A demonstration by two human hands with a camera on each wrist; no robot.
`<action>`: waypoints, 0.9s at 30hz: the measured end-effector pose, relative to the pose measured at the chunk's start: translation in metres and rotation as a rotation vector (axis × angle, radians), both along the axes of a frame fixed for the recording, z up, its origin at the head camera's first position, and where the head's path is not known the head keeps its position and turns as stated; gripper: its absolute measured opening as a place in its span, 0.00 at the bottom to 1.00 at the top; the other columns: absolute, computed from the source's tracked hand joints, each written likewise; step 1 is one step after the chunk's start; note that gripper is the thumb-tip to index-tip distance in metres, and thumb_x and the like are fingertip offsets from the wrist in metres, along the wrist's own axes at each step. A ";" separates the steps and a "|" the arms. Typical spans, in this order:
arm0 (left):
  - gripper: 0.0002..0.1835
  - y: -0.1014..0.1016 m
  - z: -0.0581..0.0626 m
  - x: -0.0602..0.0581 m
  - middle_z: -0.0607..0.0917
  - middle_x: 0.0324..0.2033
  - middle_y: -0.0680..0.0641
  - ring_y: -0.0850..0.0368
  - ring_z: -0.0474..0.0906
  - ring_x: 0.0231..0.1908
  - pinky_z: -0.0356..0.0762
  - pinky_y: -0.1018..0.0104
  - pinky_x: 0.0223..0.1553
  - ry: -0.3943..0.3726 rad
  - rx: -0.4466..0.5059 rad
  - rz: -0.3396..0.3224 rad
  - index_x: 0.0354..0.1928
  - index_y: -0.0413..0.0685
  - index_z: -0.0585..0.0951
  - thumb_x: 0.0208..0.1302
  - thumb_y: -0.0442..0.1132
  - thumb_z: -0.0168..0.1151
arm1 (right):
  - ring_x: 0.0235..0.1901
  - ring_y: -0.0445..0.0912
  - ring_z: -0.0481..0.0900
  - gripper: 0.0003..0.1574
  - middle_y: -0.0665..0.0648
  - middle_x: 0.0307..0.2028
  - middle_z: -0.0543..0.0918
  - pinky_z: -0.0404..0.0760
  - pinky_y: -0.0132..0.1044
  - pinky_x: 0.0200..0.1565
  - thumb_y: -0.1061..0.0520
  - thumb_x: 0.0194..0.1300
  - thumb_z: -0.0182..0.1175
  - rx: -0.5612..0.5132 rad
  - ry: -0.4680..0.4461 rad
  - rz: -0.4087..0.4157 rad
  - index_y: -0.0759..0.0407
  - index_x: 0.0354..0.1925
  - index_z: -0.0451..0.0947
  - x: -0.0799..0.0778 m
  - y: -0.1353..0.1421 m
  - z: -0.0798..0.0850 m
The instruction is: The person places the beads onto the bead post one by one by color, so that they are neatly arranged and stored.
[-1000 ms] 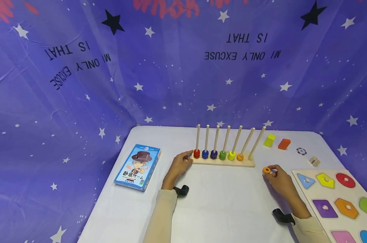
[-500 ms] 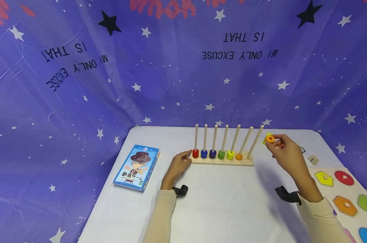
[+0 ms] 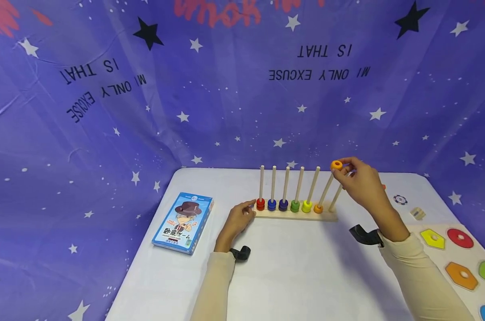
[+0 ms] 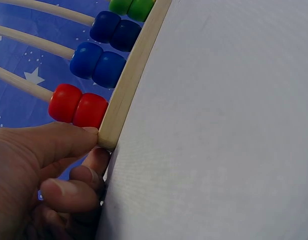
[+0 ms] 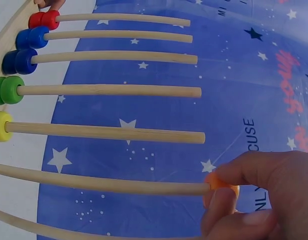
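A wooden bead rack [image 3: 294, 216] with upright pegs stands at the back of the white table. Pairs of red, blue, dark blue, green and yellow beads sit low on their pegs. One orange bead [image 3: 318, 208] is at the foot of the sixth peg; the seventh is bare. My right hand [image 3: 360, 183] pinches another orange bead [image 3: 337, 165] between thumb and fingers. That bead is right at the tip of the sixth peg [image 5: 118, 185]. My left hand [image 3: 240, 218] grips the left end of the rack's base, its fingertips beside the red beads [image 4: 78, 106].
To the left lies a blue card-game box [image 3: 183, 222]. On the right are a shape puzzle board [image 3: 439, 258], a round chip [image 3: 400, 199] and a small wooden piece [image 3: 417, 213]. A purple star-printed cloth [image 3: 242, 89] hangs behind the table.
My right hand has lifted the orange bead from low over the table, up and then left to the sixth peg's tip. My left hand stays at the rack's end.
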State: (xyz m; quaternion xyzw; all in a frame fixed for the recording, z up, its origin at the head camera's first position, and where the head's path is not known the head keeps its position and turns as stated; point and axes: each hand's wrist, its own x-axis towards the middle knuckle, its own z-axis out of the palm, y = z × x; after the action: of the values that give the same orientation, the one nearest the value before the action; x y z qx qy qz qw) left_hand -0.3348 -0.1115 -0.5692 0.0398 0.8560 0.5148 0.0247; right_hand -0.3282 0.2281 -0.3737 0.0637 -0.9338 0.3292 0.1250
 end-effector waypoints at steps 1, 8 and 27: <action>0.23 0.001 0.001 0.000 0.76 0.29 0.50 0.63 0.65 0.16 0.66 0.70 0.14 0.006 -0.003 -0.001 0.62 0.54 0.77 0.63 0.37 0.60 | 0.28 0.49 0.75 0.29 0.59 0.35 0.78 0.73 0.37 0.22 0.43 0.64 0.59 0.001 0.009 -0.006 0.62 0.55 0.75 0.000 0.000 0.000; 0.23 0.002 0.005 0.000 0.78 0.33 0.51 0.61 0.68 0.25 0.66 0.70 0.22 0.013 -0.028 0.002 0.62 0.54 0.76 0.63 0.37 0.60 | 0.29 0.50 0.74 0.28 0.60 0.35 0.78 0.72 0.38 0.22 0.45 0.64 0.60 0.014 0.026 -0.019 0.63 0.53 0.75 0.003 0.000 -0.003; 0.32 -0.008 0.031 0.028 0.77 0.43 0.42 0.53 0.75 0.37 0.76 0.59 0.36 0.169 -0.428 0.059 0.70 0.41 0.62 0.68 0.45 0.56 | 0.40 0.57 0.80 0.47 0.64 0.46 0.73 0.79 0.51 0.35 0.44 0.68 0.54 -0.010 0.015 -0.122 0.64 0.73 0.45 0.063 -0.007 -0.066</action>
State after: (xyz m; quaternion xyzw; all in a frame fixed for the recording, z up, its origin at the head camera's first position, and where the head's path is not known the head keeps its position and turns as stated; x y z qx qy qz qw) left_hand -0.3065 -0.1191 -0.5385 0.0517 0.9456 0.3167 -0.0542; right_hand -0.2647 0.2210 -0.4397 0.0087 -0.9333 0.3250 0.1522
